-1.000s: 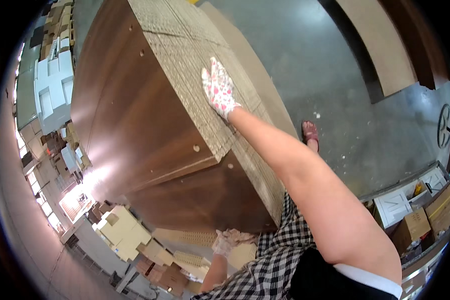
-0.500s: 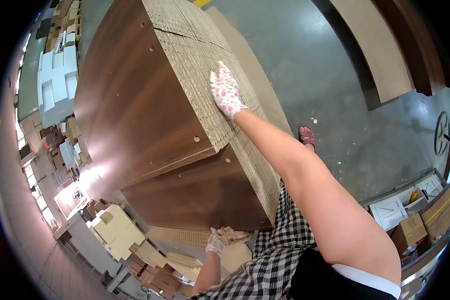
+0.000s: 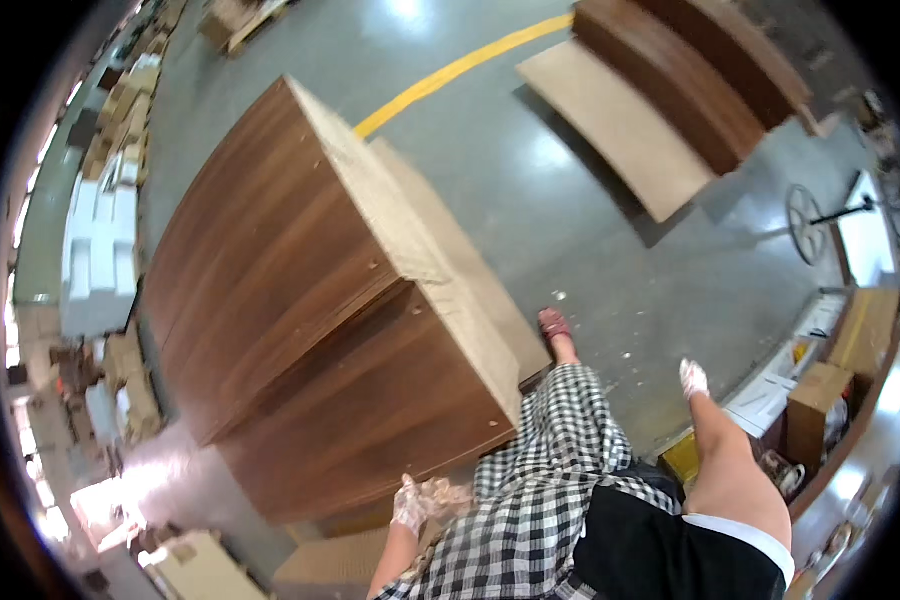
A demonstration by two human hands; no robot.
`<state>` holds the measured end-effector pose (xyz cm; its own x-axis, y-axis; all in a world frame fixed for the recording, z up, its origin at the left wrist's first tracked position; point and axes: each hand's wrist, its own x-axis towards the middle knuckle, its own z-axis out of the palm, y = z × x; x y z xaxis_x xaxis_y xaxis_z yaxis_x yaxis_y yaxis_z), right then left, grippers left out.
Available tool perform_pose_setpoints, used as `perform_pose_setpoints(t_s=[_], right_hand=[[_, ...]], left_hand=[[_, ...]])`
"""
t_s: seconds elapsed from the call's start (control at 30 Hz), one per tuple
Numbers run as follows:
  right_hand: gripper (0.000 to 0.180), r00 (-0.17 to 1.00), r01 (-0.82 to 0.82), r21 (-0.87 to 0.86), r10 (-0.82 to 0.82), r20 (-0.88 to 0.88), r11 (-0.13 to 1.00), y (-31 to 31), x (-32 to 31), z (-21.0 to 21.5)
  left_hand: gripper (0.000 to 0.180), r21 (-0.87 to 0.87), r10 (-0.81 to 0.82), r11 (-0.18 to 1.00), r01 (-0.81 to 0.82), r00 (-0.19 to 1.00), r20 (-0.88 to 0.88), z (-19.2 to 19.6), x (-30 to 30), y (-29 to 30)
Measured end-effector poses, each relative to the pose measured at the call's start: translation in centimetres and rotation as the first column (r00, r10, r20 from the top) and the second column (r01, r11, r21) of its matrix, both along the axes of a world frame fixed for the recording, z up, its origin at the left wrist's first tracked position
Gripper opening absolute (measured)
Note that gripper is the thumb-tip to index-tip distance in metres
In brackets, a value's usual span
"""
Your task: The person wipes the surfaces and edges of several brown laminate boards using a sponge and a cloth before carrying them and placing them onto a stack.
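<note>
Two stacks of brown wood-grain panels (image 3: 270,270) stand side by side in front of me, their layered pale edges facing right. Small round holes dot the top panels near those edges. My left hand (image 3: 408,505), in a patterned white glove, is at the near edge of the closer stack, closed on a crumpled light-brown cloth (image 3: 445,497). The cloth lies between the stack and my checked apron. My right hand (image 3: 693,378), in a similar glove, hangs over the floor to the right, away from the panels. Its fingers look loosely stretched out, with nothing in them.
A pale board (image 3: 620,130) and brown panels (image 3: 670,75) lie at the far right. A handwheel (image 3: 806,224) and cardboard boxes (image 3: 818,405) stand on the right. White stacked parts (image 3: 100,250) are at left. A yellow line (image 3: 460,70) crosses the floor.
My right hand has left the layered panel edges and swung right over the floor. My left hand stays by the near edge with the cloth. The view has shifted.
</note>
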<state>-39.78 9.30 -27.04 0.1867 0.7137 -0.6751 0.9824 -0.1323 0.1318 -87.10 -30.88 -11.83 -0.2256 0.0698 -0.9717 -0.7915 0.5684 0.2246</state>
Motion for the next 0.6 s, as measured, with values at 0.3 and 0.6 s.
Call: perform_pose_setpoints(t_s=[0.3, 0.6], right_hand=[[0.038, 0.824, -0.065, -0.023, 0.041, -0.565, 0.998, -18.9, -4.5, 1.5], [0.023, 0.864, 0.003, 0.406, 0.202, -0.461, 0.914, -5.4, -1.1, 0.7]], left_hand=[[0.055, 0.388, -0.658, 0.738, 0.553, 0.718, 0.228, -0.3, -3.7, 7.9], [0.036, 0.248, -0.908, 0.281, 0.927, 0.340, -0.243, 4.8, 7.3, 27.7]])
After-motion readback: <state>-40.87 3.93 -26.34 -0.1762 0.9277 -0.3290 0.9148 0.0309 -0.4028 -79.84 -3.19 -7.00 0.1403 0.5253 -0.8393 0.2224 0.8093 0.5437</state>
